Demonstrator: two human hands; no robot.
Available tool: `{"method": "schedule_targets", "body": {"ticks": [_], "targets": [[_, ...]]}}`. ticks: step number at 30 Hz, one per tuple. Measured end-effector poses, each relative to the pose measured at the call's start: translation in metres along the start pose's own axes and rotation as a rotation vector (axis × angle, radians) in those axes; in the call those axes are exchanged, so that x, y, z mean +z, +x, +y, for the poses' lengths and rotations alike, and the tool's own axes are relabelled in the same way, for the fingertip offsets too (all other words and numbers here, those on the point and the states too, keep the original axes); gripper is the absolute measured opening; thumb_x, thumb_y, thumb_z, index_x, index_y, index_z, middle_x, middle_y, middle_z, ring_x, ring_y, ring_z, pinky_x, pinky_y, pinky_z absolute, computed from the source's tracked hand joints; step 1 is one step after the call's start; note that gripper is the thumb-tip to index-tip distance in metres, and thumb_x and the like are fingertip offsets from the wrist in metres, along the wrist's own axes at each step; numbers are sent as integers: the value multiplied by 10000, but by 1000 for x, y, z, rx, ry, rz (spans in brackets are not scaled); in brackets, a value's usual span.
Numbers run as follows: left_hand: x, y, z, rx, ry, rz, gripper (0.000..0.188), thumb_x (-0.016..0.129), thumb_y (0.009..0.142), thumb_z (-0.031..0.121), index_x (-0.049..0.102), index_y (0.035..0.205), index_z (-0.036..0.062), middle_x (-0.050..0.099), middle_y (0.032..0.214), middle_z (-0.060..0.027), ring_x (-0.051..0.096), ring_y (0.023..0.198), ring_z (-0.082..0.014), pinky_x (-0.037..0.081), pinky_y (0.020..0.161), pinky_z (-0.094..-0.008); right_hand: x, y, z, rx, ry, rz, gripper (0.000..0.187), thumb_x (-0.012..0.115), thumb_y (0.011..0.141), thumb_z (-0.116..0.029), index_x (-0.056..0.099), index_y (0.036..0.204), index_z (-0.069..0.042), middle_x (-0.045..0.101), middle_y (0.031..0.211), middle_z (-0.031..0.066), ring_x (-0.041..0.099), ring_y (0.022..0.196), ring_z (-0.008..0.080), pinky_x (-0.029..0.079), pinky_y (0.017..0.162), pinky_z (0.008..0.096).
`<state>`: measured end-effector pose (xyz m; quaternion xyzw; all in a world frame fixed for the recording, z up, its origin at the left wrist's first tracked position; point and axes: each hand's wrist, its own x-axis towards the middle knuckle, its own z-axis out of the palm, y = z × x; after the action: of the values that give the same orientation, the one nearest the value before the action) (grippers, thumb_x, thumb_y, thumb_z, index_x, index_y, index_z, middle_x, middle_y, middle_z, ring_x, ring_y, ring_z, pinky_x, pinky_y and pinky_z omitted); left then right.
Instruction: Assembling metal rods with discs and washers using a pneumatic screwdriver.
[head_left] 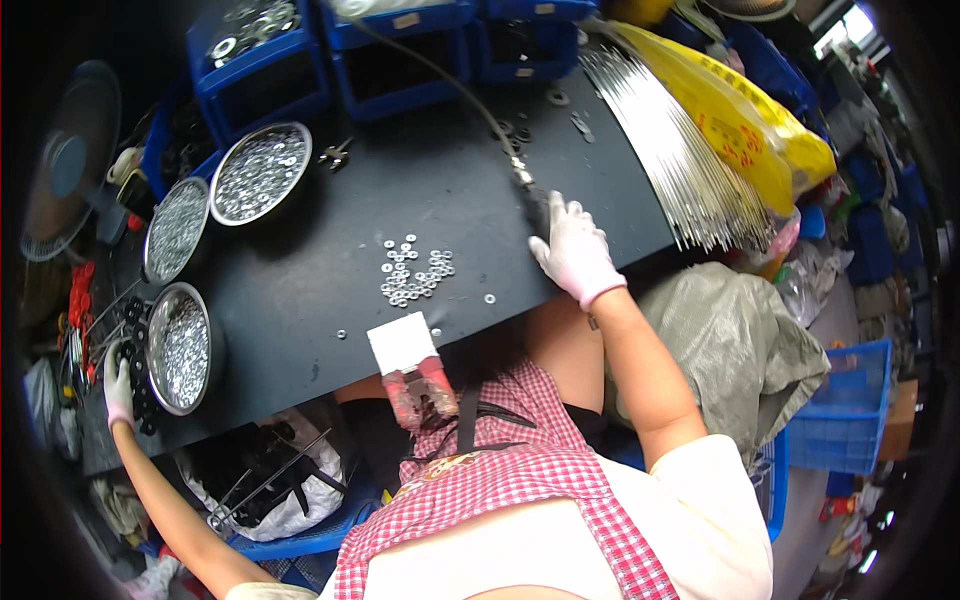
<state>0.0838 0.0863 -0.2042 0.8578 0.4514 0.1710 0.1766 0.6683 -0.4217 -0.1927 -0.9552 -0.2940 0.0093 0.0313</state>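
Left hand (118, 388), white-gloved: at the near-left edge of the black desk (330, 250), beside black rubber rings (138, 372); its grip is not discernible. Round steel pan of small washers (180, 348): adjacent. Loose silver washers (412, 272): mid-desk. Right hand (573, 250), gloved: closed around a black corded tool (533, 205); best kept steady, cable slack. Bundle of thin steel rods (670, 150): far right.

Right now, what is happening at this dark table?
A person in a checked apron works at a dark table with gloved hands. The right hand grips a dark tool with a cable near the table's front edge, beside a bundle of thin metal rods. The left hand reaches far left, by the nearest of three round pans filled with small metal pieces. A small pile of loose washers lies mid-table, and a white block sits at the near edge.
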Motion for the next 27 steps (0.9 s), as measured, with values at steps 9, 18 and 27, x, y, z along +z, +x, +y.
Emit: {"method": "schedule_targets", "body": {"ticks": [9,18,27], "targets": [[-4,-74,45,-183,-191,215,428,424,920,288,391,1291,79,406,1307,-84,396,1179,-200,309,976,-307,-3,28,210,345,110,261,241,558,760,-238,643,904,-65,615,907,165,593,872,292,463,772,377],[-12,-85,31,-188,22,230,445,427,918,301,382,1299,76,390,1327,-96,376,1201,-213,273,997,-318,-4,57,248,256,235,133,221,593,731,-145,641,926,-52,621,942,179,597,893,288,444,829,354],[18,-84,73,-127,-183,291,410,429,920,240,399,1274,35,430,1283,-105,407,1168,-206,289,982,-305,-15,43,245,70,585,-150,299,624,747,-101,600,1016,27,638,964,143,605,900,206,450,824,298]]}}
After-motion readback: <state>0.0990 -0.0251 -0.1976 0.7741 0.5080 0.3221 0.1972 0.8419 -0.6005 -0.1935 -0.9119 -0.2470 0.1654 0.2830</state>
